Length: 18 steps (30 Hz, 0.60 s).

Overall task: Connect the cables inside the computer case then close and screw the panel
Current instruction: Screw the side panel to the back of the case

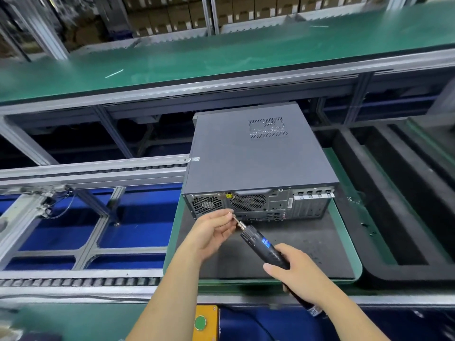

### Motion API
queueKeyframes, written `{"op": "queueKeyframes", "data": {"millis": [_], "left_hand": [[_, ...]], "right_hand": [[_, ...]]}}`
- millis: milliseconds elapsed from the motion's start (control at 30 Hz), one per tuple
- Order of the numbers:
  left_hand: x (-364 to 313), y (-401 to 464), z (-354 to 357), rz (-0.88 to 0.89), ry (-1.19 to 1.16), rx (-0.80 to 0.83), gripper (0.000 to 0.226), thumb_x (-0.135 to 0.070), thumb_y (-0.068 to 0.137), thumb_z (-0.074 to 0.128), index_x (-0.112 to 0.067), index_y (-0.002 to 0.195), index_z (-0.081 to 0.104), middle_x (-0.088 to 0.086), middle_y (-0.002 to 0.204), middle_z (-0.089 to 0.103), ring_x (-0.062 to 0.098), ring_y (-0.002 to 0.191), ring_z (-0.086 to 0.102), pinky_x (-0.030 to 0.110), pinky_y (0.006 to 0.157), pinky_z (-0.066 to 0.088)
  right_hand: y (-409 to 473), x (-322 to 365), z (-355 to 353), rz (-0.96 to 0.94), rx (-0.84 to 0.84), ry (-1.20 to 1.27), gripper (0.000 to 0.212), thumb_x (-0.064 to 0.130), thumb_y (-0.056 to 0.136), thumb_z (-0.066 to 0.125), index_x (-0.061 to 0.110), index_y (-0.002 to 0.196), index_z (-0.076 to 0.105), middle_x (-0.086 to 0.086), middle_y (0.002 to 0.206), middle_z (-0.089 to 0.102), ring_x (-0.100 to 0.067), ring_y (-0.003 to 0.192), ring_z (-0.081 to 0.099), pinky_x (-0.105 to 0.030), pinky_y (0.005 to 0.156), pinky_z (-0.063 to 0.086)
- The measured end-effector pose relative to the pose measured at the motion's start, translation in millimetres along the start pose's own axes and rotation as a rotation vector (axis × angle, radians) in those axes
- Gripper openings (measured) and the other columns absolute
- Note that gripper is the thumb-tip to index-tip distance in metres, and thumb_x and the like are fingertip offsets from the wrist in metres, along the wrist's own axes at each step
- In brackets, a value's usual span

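Fingers [222, 215] pinch perhaps a screw at the electric screwdriver [264, 247] bit, beside the closed grey computer case [258, 158].

The dark grey computer case [256, 153] is laid flat on a green-rimmed tray [344, 217], panel [236, 143] closed, rear ports facing the viewer.

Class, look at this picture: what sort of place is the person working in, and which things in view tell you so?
Most likely a computer assembly line in a factory. A closed computer case sits on a tray between roller conveyor rails, the right hand holds an electric screwdriver, and stacked cartons fill shelves behind.
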State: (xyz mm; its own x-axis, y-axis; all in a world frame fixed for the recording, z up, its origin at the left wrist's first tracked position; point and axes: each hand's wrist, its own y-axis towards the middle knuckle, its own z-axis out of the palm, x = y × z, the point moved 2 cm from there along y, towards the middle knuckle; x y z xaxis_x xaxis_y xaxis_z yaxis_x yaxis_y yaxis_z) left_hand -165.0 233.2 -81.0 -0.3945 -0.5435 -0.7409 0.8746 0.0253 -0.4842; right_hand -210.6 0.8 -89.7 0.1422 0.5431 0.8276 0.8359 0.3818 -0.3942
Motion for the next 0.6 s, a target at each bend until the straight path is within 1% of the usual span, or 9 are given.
{"op": "queueKeyframes", "data": {"millis": [33, 100, 133, 167, 233, 333, 433, 500, 600], "left_hand": [[-2, 1, 1, -0.004, -0.026, -0.014, 0.025, -0.002, 0.073, 0.069, 0.000, 0.098, 0.068, 0.013, 0.083, 0.072, 0.020, 0.073, 0.070, 0.029, 0.072, 0.059], [-3, 0, 9, -0.035, -0.154, -0.041, 0.014, -0.004, 0.075, 0.069, -0.002, 0.089, 0.071, 0.011, 0.082, 0.071, 0.020, 0.071, 0.070, 0.030, 0.065, 0.059], [-2, -1, 13, -0.040, -0.226, -0.049, 0.007, -0.005, 0.078, 0.069, -0.003, 0.084, 0.072, 0.010, 0.081, 0.070, 0.020, 0.069, 0.069, 0.030, 0.062, 0.058], [-1, 0, 17, -0.033, -0.284, -0.058, 0.007, -0.006, 0.080, 0.068, -0.005, 0.080, 0.075, 0.008, 0.080, 0.069, 0.020, 0.068, 0.069, 0.029, 0.061, 0.058], [0, 0, 23, -0.017, -0.347, -0.064, 0.009, -0.008, 0.083, 0.067, -0.006, 0.081, 0.075, 0.005, 0.078, 0.069, 0.019, 0.066, 0.067, 0.028, 0.061, 0.056], [-5, 1, 29, -0.001, -0.357, -0.057, 0.009, -0.011, 0.092, 0.062, -0.006, 0.094, 0.069, 0.003, 0.080, 0.071, 0.019, 0.071, 0.067, 0.030, 0.075, 0.054], [-10, 2, 30, -0.008, -0.340, -0.072, 0.011, -0.014, 0.096, 0.060, -0.007, 0.097, 0.068, 0.004, 0.088, 0.075, 0.020, 0.078, 0.069, 0.035, 0.092, 0.049], [-12, 2, 31, -0.021, -0.329, -0.079, 0.012, -0.014, 0.097, 0.059, -0.007, 0.099, 0.067, 0.005, 0.091, 0.076, 0.019, 0.079, 0.070, 0.037, 0.099, 0.047], [-15, 2, 34, -0.047, -0.311, -0.078, 0.011, -0.013, 0.098, 0.057, -0.006, 0.098, 0.066, 0.007, 0.090, 0.076, 0.020, 0.078, 0.070, 0.038, 0.102, 0.046]], "right_hand": [[1, 3, 3, -0.001, 0.019, 0.034, 0.022, 0.049, 0.085, 0.066, 0.034, 0.098, 0.059, 0.010, 0.070, 0.066, -0.009, 0.054, 0.061, -0.030, 0.057, 0.054], [1, 11, 14, 0.007, 0.058, 0.134, 0.016, 0.043, 0.092, 0.066, 0.031, 0.099, 0.058, 0.005, 0.072, 0.065, -0.012, 0.058, 0.063, -0.035, 0.059, 0.058], [1, 16, 21, 0.018, 0.075, 0.198, 0.016, 0.043, 0.093, 0.065, 0.030, 0.100, 0.058, 0.002, 0.075, 0.064, -0.014, 0.059, 0.064, -0.038, 0.059, 0.059], [0, 21, 27, 0.030, 0.089, 0.263, 0.017, 0.044, 0.094, 0.065, 0.030, 0.101, 0.057, -0.001, 0.078, 0.064, -0.015, 0.061, 0.065, -0.040, 0.059, 0.061], [-1, 31, 38, 0.053, 0.109, 0.364, 0.019, 0.048, 0.094, 0.063, 0.035, 0.104, 0.056, -0.006, 0.087, 0.066, -0.021, 0.064, 0.070, -0.040, 0.058, 0.061], [0, 41, 45, 0.045, 0.081, 0.411, 0.012, 0.054, 0.093, 0.061, 0.045, 0.099, 0.055, -0.008, 0.092, 0.068, -0.024, 0.062, 0.070, -0.039, 0.056, 0.061], [2, 47, 49, 0.025, 0.022, 0.425, 0.010, 0.052, 0.092, 0.063, 0.044, 0.093, 0.057, -0.006, 0.086, 0.069, -0.023, 0.059, 0.067, -0.044, 0.057, 0.063], [2, 50, 52, 0.017, 0.002, 0.440, 0.019, 0.052, 0.086, 0.070, 0.041, 0.096, 0.058, -0.007, 0.086, 0.068, -0.022, 0.057, 0.066, -0.041, 0.054, 0.061], [0, 50, 58, 0.020, -0.026, 0.423, 0.038, 0.047, 0.077, 0.079, 0.034, 0.105, 0.056, -0.013, 0.096, 0.066, -0.016, 0.057, 0.064, -0.032, 0.052, 0.056]]}}
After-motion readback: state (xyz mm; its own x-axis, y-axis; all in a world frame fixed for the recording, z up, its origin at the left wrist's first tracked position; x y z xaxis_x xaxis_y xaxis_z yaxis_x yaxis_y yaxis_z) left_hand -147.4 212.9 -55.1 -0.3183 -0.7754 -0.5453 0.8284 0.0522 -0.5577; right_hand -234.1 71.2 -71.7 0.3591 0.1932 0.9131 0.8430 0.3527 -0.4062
